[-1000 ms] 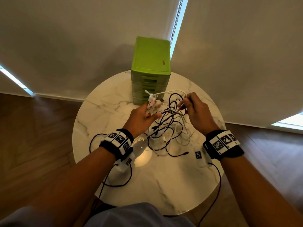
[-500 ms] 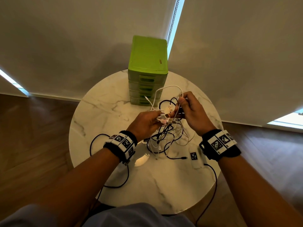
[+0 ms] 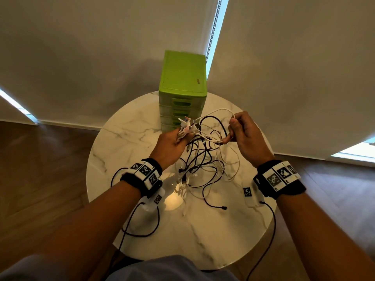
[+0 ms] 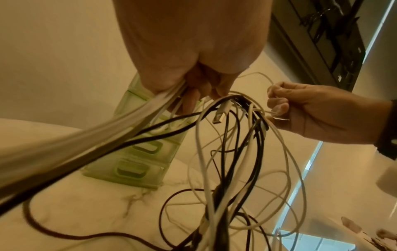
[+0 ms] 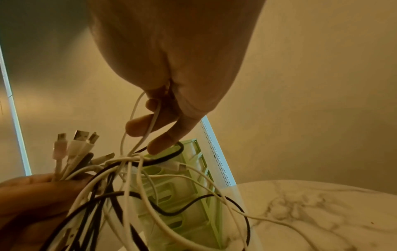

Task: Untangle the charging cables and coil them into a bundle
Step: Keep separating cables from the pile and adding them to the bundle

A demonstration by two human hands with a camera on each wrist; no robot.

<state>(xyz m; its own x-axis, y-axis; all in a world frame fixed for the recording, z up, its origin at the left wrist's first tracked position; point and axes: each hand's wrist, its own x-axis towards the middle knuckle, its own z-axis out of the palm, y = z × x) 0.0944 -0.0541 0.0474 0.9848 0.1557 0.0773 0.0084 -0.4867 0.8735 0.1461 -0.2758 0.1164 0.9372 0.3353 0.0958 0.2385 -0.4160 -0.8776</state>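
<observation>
Above the round marble table (image 3: 129,142), a bunch of plug ends is gripped in the left hand (image 3: 169,147), at 9 o'clock from the right hand (image 3: 246,138), by which a thin white cable (image 3: 219,110) is pinched, while the tangled charging cables (image 3: 203,163) hang between them, with the green drawer unit (image 3: 182,78) at 12 o'clock.

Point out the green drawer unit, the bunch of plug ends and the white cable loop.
green drawer unit (image 3: 183,73): head view, on its flat top.
plug ends (image 5: 74,144): right wrist view, on a white USB plug.
white cable loop (image 3: 220,109): head view, top of the arc.
</observation>
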